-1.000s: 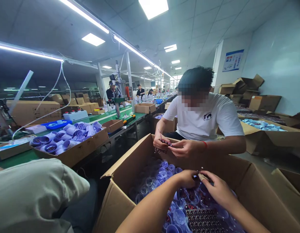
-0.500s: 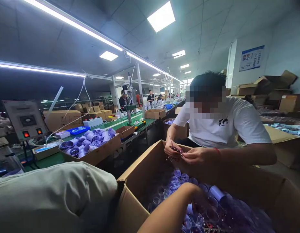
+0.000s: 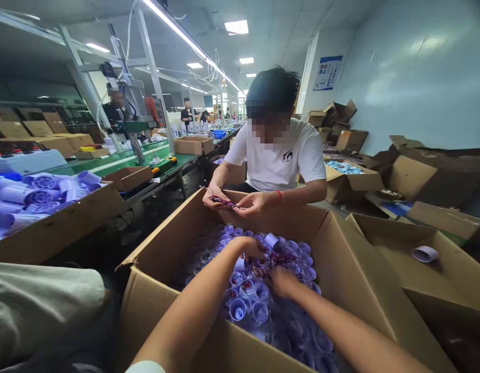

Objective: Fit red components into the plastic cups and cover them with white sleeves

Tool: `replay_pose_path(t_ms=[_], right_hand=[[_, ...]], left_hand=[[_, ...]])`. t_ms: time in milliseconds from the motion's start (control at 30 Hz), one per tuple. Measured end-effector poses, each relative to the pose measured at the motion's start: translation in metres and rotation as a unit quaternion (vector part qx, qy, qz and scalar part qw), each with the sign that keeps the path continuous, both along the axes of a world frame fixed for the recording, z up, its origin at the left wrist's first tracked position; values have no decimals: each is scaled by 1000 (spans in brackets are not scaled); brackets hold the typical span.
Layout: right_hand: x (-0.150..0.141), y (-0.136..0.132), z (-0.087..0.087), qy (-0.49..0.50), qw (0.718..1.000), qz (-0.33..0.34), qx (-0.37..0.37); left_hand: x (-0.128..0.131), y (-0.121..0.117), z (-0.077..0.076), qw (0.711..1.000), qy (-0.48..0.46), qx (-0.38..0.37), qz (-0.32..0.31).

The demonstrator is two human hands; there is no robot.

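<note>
- Left hand [image 3: 250,247]: over cups [image 3: 238,310], fingers bent downward (whether pinching, cannot tell).
- Right hand [image 3: 283,282]: blurred, beside dark red pieces [image 3: 283,258]; finger state, cannot tell.

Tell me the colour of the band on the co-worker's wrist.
The wristband is red, seen best in the head view.

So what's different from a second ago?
The view has swung right. The right hand, level with the left hand before, is now nearer the wearer, beside dark beads; either hand's grip is unclear. The co-worker still holds a strand over the box of cups.
</note>
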State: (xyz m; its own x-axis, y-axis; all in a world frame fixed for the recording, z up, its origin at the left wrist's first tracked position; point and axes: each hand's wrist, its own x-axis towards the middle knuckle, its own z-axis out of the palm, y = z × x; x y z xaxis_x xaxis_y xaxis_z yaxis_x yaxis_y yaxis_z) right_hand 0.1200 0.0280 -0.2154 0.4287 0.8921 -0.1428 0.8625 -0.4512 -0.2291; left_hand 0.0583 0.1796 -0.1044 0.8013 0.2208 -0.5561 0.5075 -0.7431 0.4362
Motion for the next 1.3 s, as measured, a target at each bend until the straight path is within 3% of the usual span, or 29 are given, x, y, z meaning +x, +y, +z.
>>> replay_pose_path(t_ms=[100, 200, 300, 400, 467, 533, 633, 867, 933, 1100, 1300], right_hand=[[17, 6, 33, 37, 995, -84, 50], [41, 6, 60, 45, 986, -120, 105], [60, 4, 84, 112, 960, -166, 196], [66, -1, 104, 283, 887, -178, 318], [62, -4, 114, 391, 829, -159, 367], [55, -7, 122, 466, 780, -141, 392], [45, -8, 129, 524, 729, -128, 422], [48, -5, 133, 550, 636, -98, 532], [50, -4, 130, 538, 641, -107, 538], [52, 2, 124, 389, 704, -143, 577], [48, 5, 120, 321, 726, -161, 586]], left_hand=[[0, 5, -1, 996, -62, 8, 58], [2, 8, 1, 987, -113, -3, 112], [2, 6, 6, 978, -153, -44, 138], [-2, 0, 13, 951, -190, -196, 146], [-6, -4, 18, 910, -211, -331, 130], [-9, -9, 20, 875, -229, -414, 102], [-10, -16, 22, 851, -277, -437, 93], [-6, -28, 32, 801, -430, -408, 86], [-6, -29, 33, 803, -444, -388, 85], [-4, -29, 28, 811, -469, -340, 85], [-6, -29, 27, 831, -483, -261, 89]])
